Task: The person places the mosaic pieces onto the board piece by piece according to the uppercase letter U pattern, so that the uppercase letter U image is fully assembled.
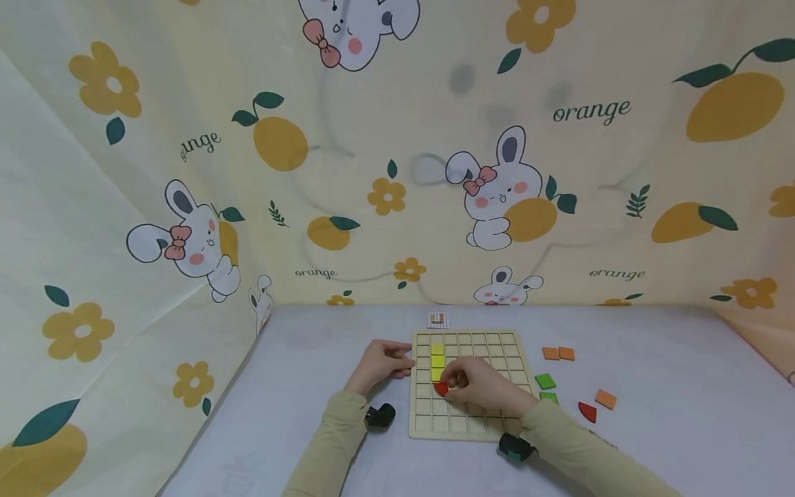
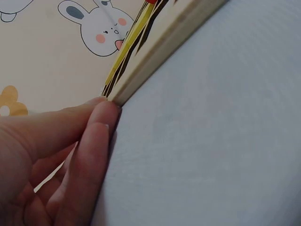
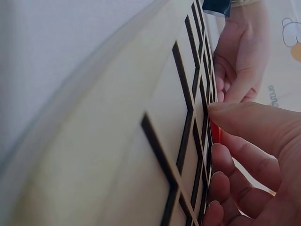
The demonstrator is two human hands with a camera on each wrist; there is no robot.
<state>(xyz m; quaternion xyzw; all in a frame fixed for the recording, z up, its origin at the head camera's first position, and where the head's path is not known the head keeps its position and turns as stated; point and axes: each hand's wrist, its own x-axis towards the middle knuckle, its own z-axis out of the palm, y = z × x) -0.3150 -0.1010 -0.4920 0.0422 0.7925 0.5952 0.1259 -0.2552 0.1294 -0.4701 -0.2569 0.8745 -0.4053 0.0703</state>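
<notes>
A wooden grid board (image 1: pixel 459 433) lies on the table, with several yellow squares (image 1: pixel 437 361) in a column near its left side. Just below them, my right hand (image 1: pixel 481 386) pinches a red quarter-round piece (image 1: pixel 441 389) between thumb and finger, low over the grid. The right wrist view shows the red piece (image 3: pixel 215 132) at the board's surface, under the thumb of my right hand (image 3: pixel 256 160). My left hand (image 1: pixel 383 362) touches the board's left edge with its fingertips. In the left wrist view, the fingers of my left hand (image 2: pixel 70 155) meet the board's corner (image 2: pixel 123 96).
Right of the board lie orange squares (image 1: pixel 551 353), green squares (image 1: pixel 545 381), another orange square (image 1: pixel 605 399) and a second red quarter-round piece (image 1: pixel 586 412). A small patterned card (image 1: pixel 438 320) is behind the board. A printed curtain (image 1: pixel 385 241) stands behind the table.
</notes>
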